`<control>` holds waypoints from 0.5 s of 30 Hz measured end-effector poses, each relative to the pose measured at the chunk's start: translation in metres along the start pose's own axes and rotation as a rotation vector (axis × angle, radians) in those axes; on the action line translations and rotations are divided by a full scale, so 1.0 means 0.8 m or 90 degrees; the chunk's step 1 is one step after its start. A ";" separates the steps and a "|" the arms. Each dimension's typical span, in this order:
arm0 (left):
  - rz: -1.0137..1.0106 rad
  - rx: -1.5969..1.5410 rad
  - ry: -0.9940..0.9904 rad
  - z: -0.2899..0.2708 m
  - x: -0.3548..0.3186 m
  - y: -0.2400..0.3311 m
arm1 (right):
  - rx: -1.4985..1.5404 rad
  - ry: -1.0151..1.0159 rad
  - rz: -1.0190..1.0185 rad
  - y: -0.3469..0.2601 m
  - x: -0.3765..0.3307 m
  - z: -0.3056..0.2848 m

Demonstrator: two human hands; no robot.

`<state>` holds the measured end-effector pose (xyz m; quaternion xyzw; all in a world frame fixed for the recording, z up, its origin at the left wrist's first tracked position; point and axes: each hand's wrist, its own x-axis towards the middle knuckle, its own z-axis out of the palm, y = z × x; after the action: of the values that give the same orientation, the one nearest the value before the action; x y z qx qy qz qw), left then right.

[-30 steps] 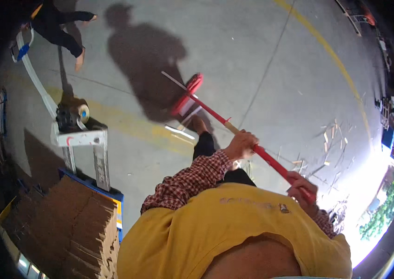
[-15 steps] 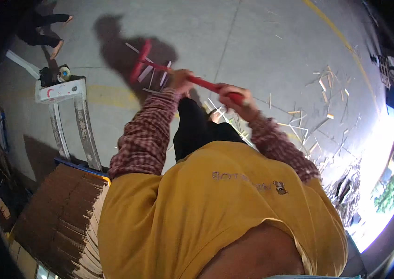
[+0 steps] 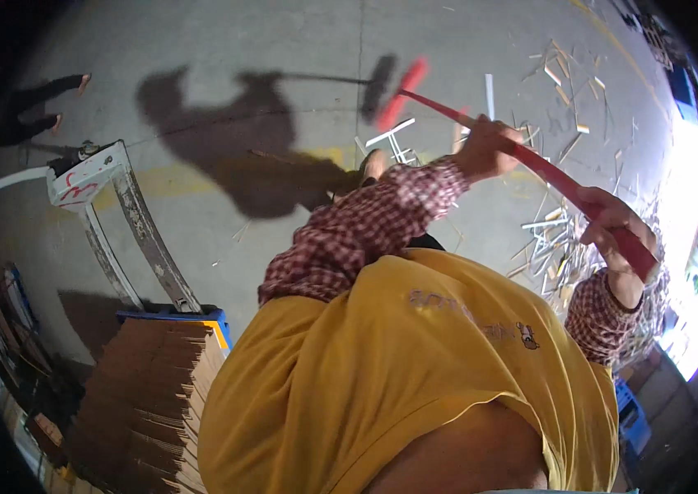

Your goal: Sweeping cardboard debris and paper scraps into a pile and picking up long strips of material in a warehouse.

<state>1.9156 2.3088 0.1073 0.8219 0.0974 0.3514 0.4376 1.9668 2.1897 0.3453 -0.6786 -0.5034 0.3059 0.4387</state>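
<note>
"Moved since the frame half a second earlier: right hand (image 3: 616, 226), left hand (image 3: 485, 150) and red broom (image 3: 559, 179), all shifted rightward in the view. Holders, nearest first?"

"Right hand: one, wrapped about the broom's handle near its butt end, which projected slightly past the grip. Left hand: one, closed round the same handle, farther out."

"Position of the broom?"

"Slanted through both hands; broom head (image 3: 410, 78) beyond the left hand, to its upper left. Head blurred, apparently off the floor (image 3: 250, 267), its shadow (image 3: 379, 86) standing apart. Bristles: could not be told."

"Handling?"

"Judged light for its length, stiff in the shaft, not fragile; smooth, perhaps a little slippery. Balance probably toward the head. Recommended hold: as found, two spaced grips on the shaft, one by the butt, one well up."

"Surroundings, working outward?"

"Loose strips (image 3: 545, 223), many, on the floor to the right hand's left. Pale strips (image 3: 399, 128), a few, left of the left hand. Brown board stack (image 3: 139, 370), one, well left of both hands. Worn white metal frame (image 3: 154, 235), one, behind that stack. Another person's legs (image 3: 52, 88), one pair, farthest left of the left hand."
</note>
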 end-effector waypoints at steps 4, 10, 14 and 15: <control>-0.112 0.099 -0.056 -0.060 -0.129 -0.013 | 0.231 -0.087 0.188 0.053 -0.055 0.043; -0.313 0.388 -0.311 -0.159 -0.365 -0.083 | 0.418 -0.332 0.143 0.207 -0.103 0.272; -0.382 0.362 -0.387 -0.103 -0.414 -0.088 | 0.427 -0.329 0.108 0.249 -0.153 0.247; -0.339 0.314 -0.316 -0.061 -0.403 -0.081 | 0.428 -0.273 0.016 0.262 -0.169 0.211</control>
<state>1.6563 2.2284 -0.0848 0.9077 0.2787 -0.0159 0.3134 1.8674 2.0868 0.0804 -0.4242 -0.4468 0.5936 0.5178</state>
